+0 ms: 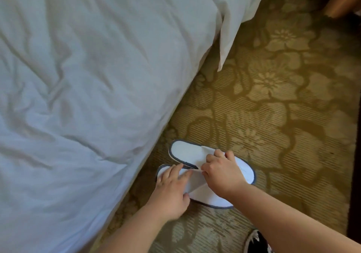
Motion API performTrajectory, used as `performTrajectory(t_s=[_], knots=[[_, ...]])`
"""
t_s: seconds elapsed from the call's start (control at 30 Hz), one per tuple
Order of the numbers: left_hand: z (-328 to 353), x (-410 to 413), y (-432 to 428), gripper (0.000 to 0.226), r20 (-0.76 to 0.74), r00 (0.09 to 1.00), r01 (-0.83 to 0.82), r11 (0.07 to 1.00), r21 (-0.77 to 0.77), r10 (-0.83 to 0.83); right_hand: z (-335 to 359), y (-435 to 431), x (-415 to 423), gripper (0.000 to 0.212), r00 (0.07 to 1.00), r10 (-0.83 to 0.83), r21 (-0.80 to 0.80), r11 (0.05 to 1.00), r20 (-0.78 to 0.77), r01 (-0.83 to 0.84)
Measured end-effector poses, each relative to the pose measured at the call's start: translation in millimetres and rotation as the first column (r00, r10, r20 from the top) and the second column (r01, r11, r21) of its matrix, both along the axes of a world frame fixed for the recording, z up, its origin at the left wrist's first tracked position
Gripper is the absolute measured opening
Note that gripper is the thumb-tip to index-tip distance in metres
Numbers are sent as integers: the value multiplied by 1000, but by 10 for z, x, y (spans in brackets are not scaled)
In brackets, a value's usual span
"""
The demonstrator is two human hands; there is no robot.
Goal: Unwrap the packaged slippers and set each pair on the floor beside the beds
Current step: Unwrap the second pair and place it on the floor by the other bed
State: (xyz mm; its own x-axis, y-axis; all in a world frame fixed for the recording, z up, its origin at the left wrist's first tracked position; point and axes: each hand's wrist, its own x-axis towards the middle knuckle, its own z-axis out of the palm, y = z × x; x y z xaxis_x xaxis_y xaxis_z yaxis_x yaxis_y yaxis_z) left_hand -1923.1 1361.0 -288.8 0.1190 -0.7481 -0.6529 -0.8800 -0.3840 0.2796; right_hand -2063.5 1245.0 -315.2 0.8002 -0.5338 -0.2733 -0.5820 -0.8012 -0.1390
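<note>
Your two hands are both down on a pair of white slippers with dark blue edging, lying unwrapped on the floral carpet (pixel 273 88) just beside the bed.

1. Far slipper (pixel 187 152): it lies flat on the carpet, heel end toward the bed, toe end under your right hand.
2. Near slipper (pixel 211 198): it lies beside the far one, touching it where their edges meet, and its heel end sits under your left hand.
3. Left hand (pixel 172 190): it rests palm down on the near slipper with fingers spread and extended, pressing rather than gripping.
4. Right hand (pixel 222 171): its fingers are curled, and the fingertips pinch what appears to be the edge of a slipper's upper strap; the exact contact is hidden by the knuckles.
5. Bed: a rumpled white duvet (pixel 82 88) covers it and hangs over the edge to the carpet. A corner of white bedding (pixel 224 44) droops near the top.
6. At the bottom edge, part of a dark shoe with white markings (pixel 257 242) shows on the carpet under your right forearm.
</note>
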Motion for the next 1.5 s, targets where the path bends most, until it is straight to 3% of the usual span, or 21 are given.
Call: performTrajectory(t_s=[0.17, 0.3, 0.43, 0.57, 0.63, 0.67, 0.7, 0.77, 0.8, 0.83, 0.87, 0.93, 1.03, 1.13, 1.33, 1.5], knots=[[-794, 305, -211, 63, -79, 996, -24, 997, 73, 30, -858, 28, 58, 17, 999, -38, 18, 999, -5, 38], [-1187, 638, -388, 53, -197, 946, -232, 962, 142, 257, -1299, 93, 138, 27, 994, -66, 66, 995, -91, 72], [-1515, 949, -549, 44, -219, 876, -406, 902, 144, 429, -1618, 123, 284, 27, 988, -70, 128, 988, -137, 87], [-1645, 1035, -724, 42, -255, 821, -499, 859, 110, 510, -1732, 101, 293, 35, 994, -94, 267, 958, -53, 105], [-1670, 1023, -803, 45, -290, 781, -541, 831, 128, 553, -1670, 77, 230, 40, 946, -310, 348, 900, 93, 261], [-1685, 1019, -839, 46, -305, 761, -557, 818, 142, 572, -1599, 43, 187, 41, 867, -475, 402, 830, 149, 386], [-1693, 1012, -877, 47, -321, 741, -572, 805, 158, 589, -1512, -14, 131, 42, 731, -659, 489, 704, 178, 515], [-1689, 1012, -956, 48, -358, 687, -604, 771, 202, 632, -1341, -189, -3, 44, 338, -939, 700, 278, 56, 658], [-1682, 1019, -1000, 51, -376, 654, -619, 750, 232, 656, -1260, -297, -77, 45, 157, -986, 753, 60, -57, 655], [-1680, 1039, -1037, 55, -387, 624, -632, 729, 261, 679, -1210, -408, -169, 47, 32, -985, 754, -109, -170, 648], [-1685, 1061, -1066, 60, -391, 598, -643, 710, 287, 700, -1185, -502, -271, 50, -36, -961, 724, -232, -275, 649], [-1732, 1092, -1095, 69, -386, 557, -668, 673, 318, 735, -1197, -599, -464, 59, -67, -887, 648, -383, -456, 658], [-1803, 1060, -1098, 77, -363, 524, -678, 635, 370, 771, -1327, -563, -642, 81, -69, -784, 589, -518, -617, 620], [-1810, 1062, -1137, 84, -306, 538, -645, 617, 450, 785, -1413, -444, -628, 91, -76, -735, 626, -623, -674, 469], [-1865, 1152, -1276, 101, -281, 517, -554, 566, 610, 809, -1498, -407, -512, 91, -145, -747, 654, -644, -648, 397], [-1805, 1136, -1277, 106, -272, 549, -518, 577, 631, 790, -1449, -357, -397, 88, -117, -749, 688, -650, -652, 322]])
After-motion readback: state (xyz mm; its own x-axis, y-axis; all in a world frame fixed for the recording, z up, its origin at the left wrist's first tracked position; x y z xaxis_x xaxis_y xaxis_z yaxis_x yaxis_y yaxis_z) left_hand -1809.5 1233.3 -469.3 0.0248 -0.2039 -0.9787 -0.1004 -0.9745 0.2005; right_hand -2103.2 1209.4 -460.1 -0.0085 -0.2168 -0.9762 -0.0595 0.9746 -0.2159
